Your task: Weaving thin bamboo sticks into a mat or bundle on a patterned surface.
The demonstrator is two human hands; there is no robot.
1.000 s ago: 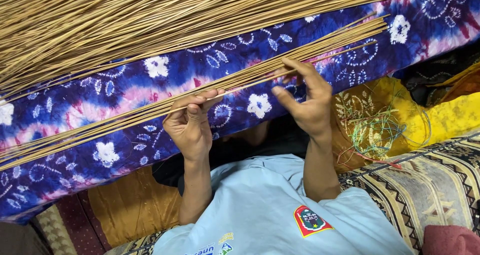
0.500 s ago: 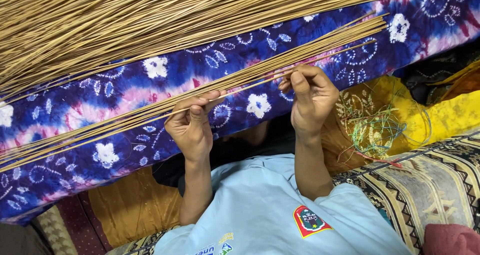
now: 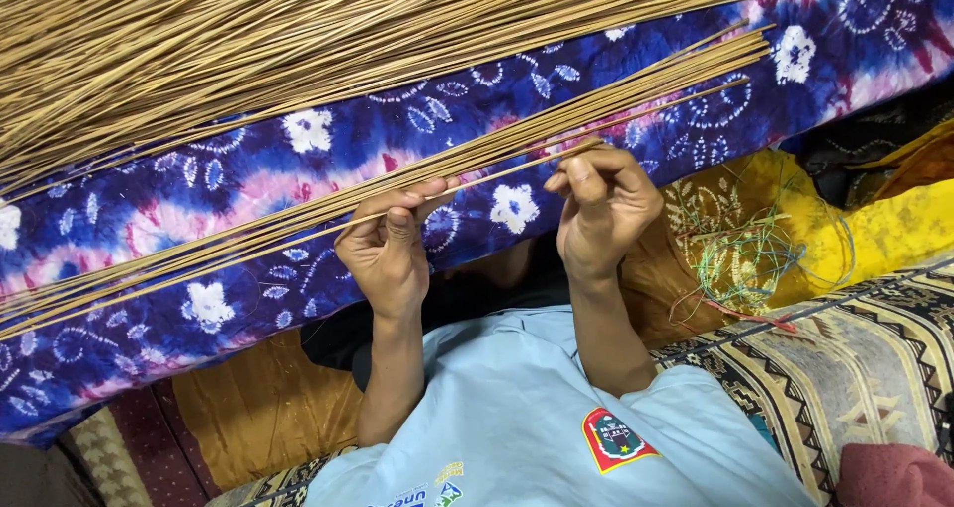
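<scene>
Across the upper left of the frame, a heap of reeds (image 3: 248, 60) lying on a patterned cloth (image 3: 298, 159). Below it, a thinner bundle of reeds (image 3: 517, 139) slanting from lower left to upper right, over the same cloth. At centre, left hand (image 3: 388, 249) and right hand (image 3: 601, 209) side by side, each pinching the bundle from beneath. Right of the hands, tangled thread (image 3: 755, 258) on a cushion (image 3: 894, 229). Along the lower right, a woven mat (image 3: 874, 358).

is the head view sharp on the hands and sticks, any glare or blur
Head view: evenly lit, no glare; left hand, right hand and the thin sticks they pinch look sharp; the sticks' straight lines show no obvious distortion; soft shadow lies under the blue cloth.
</scene>
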